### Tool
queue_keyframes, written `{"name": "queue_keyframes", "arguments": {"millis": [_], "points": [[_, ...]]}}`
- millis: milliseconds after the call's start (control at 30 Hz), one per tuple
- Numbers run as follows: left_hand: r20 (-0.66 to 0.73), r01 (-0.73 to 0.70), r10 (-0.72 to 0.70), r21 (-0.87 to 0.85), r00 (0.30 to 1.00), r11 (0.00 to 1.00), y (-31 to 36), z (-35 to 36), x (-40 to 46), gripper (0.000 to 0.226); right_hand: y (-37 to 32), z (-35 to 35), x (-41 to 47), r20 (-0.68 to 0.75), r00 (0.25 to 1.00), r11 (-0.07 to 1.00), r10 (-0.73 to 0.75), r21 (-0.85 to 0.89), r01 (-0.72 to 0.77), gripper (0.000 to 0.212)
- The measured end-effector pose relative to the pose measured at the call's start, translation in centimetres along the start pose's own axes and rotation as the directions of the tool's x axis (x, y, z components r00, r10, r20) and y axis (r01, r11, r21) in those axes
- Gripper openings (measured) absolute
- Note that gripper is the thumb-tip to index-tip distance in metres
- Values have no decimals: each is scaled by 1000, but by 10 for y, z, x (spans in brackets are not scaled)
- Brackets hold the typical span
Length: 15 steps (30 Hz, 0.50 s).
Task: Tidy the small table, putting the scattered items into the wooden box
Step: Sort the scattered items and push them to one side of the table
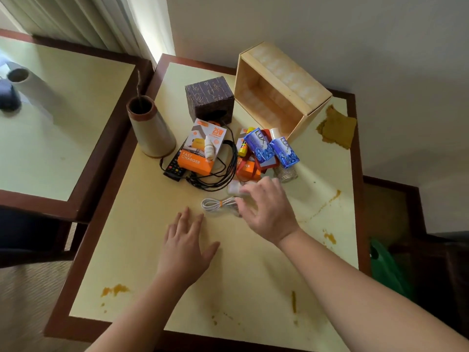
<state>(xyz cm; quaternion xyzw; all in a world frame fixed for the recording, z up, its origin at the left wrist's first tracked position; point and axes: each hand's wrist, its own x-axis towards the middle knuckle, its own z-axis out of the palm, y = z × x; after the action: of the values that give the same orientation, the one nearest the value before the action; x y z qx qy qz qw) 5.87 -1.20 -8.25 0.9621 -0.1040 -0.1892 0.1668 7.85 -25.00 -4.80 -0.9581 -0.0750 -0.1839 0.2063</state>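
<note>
Wooden box point(279, 97): tipped on its side at the bench's point(152, 262) far edge.
Right hand point(266, 212): fingers spread over the white cable point(215, 204).
Left hand point(187, 245): flat, open, beside it.

We see the wooden box point(276, 90) tipped on its side at the table's point(142, 250) far right corner, open mouth facing us, nothing inside. Before it lie two blue soap packs point(272, 149) atop red and orange cartons. Left of those, an orange charger box point(203, 146) rests on a black remote point(173, 167) beside tangled black cables point(223, 171). Nearer us lies a coiled white cable point(215, 204).
</note>
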Motion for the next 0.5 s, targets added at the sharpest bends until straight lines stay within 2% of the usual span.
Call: {"name": "queue_keyframes", "arguments": {"millis": [33,100,200,333,433,500], "points": [[-24,9,-9,4,1000,1000,4,5,1,90,13,-16,-2,-103,993,998,63,3,-63,31],[-67,39,-39,-2,997,999,10,14,1,97,52,-44,-1,-278,928,969,246,47,-243,44],[-104,67,-68,-15,992,998,14,27,-1,102,121,-67,19,-361,823,890,438,44,-454,48],[-103,78,-78,-1,992,997,10,35,0,103,218,-58,71,-202,684,694,701,-33,-720,50],[-109,76,-74,17,991,997,10,37,0,103,275,-49,105,-59,661,646,748,-165,-746,61],[-103,83,-81,17,991,996,11,37,0,103,302,-40,115,92,632,629,770,-281,-725,62]]}}
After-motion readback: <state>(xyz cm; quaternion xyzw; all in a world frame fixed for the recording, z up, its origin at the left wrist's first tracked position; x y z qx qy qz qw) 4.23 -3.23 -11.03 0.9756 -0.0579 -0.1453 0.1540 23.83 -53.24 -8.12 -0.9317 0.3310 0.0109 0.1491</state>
